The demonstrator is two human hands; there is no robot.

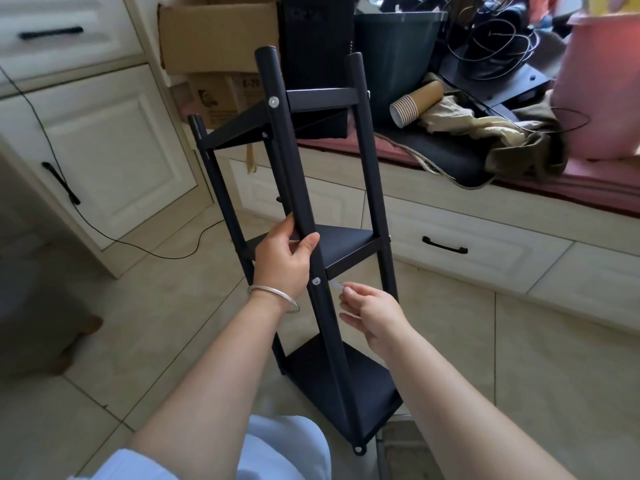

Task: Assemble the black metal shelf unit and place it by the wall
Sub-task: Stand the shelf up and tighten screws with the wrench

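The black metal shelf unit (346, 244) stands upright on the tiled floor, tilted a little toward me, with three shelves fixed between its posts. My left hand (285, 259) grips the near front post just above the middle shelf; a silver bangle sits on that wrist. My right hand (369, 311) pinches a small silvery tool (336, 285) right beside the screw head (316, 281) on that post, at the height of the middle shelf. Another screw head (274, 102) shows near the top shelf.
A low white cabinet bench (450, 237) with a red cushion runs behind the shelf, piled with paper cups (414, 103), cloth, cables, a dark bin and a pink bucket (602, 84). Cardboard boxes (221, 36) and white cupboards (104, 150) stand at left. A black cable trails across the floor.
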